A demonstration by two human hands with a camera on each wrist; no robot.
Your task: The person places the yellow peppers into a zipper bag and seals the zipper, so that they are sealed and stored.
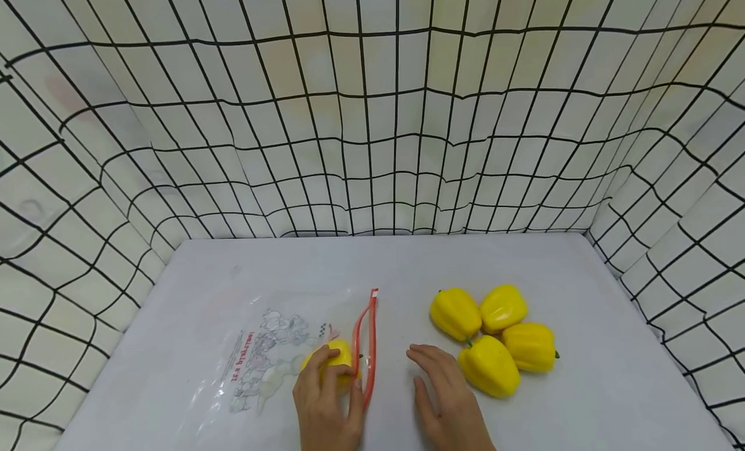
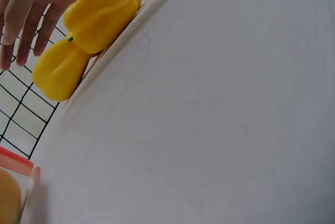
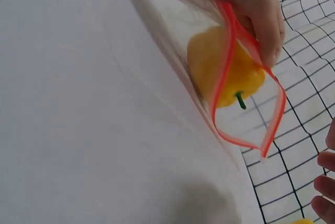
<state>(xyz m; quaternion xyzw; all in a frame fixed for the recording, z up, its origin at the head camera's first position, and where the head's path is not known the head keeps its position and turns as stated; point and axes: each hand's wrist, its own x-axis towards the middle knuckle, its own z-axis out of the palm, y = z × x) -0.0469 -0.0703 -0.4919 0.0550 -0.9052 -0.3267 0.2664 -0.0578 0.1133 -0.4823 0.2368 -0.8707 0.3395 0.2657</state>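
A clear zip bag (image 1: 273, 354) with a red zip edge and printed figures lies on the table, its mouth facing right. Inside, just behind the mouth, sits a yellow bell pepper (image 3: 209, 64) with a green stem. My left hand (image 1: 328, 399) reaches over this pepper and grips the bag at its red edge, which stands apart as a loop in the right wrist view. My right hand (image 1: 448, 393) hovers right of the mouth, fingers loosely extended, holding nothing. Beside it lies the nearest loose bell pepper (image 1: 489, 367).
Several more yellow bell peppers, among them a back left pepper (image 1: 456, 314) and a right pepper (image 1: 529, 347), cluster on the right of the white table (image 1: 244, 263). Black wire mesh (image 1: 396, 140) borders the table at the back and both sides.
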